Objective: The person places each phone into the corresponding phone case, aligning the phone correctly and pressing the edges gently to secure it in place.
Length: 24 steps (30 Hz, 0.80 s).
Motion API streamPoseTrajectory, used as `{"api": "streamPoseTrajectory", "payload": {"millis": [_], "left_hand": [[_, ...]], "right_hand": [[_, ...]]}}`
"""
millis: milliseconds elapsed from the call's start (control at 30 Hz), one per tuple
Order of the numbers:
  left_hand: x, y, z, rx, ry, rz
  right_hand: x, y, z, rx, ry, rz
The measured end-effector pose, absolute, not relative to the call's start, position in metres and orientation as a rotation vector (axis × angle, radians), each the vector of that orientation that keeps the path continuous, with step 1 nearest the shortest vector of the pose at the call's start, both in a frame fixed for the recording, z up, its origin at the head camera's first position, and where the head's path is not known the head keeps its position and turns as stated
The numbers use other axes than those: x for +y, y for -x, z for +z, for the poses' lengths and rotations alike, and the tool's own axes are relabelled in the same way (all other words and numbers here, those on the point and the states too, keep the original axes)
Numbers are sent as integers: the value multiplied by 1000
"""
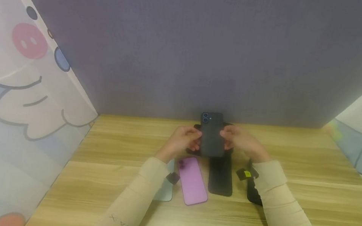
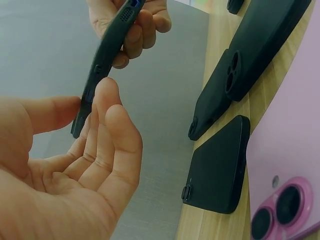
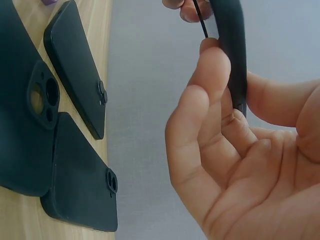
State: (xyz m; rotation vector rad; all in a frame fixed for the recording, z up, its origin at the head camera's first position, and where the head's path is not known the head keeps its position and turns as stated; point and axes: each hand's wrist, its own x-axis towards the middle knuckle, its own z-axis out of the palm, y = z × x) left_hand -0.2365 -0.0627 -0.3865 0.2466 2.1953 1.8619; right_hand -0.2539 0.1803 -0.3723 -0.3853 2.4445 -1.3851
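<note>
Both hands hold a dark phone in the head view, its back with two camera lenses facing up toward the head camera. My left hand pinches its left edge between thumb and fingers, and my right hand pinches the right edge. Seen edge-on in the left wrist view, the phone appears to wear a dark case. In the right wrist view a thin dark strip stands slightly apart from the dark body; whether it is a case edge I cannot tell. Below lies a black phone case, wood showing through its camera hole.
A pink phone lies face down beside the case. Left of it is a pale phone, partly under the left sleeve. Another black phone and a smaller black case lie near the grey wall. A black object shows beside the right sleeve.
</note>
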Motion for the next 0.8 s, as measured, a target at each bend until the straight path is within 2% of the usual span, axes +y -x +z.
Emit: {"api": "streamPoseTrajectory", "payload": {"millis": [800], "left_hand": [[-65,240,-392,2200,-237,1845]], "right_hand": [[213,261,-373,2459,206,-1411]]}}
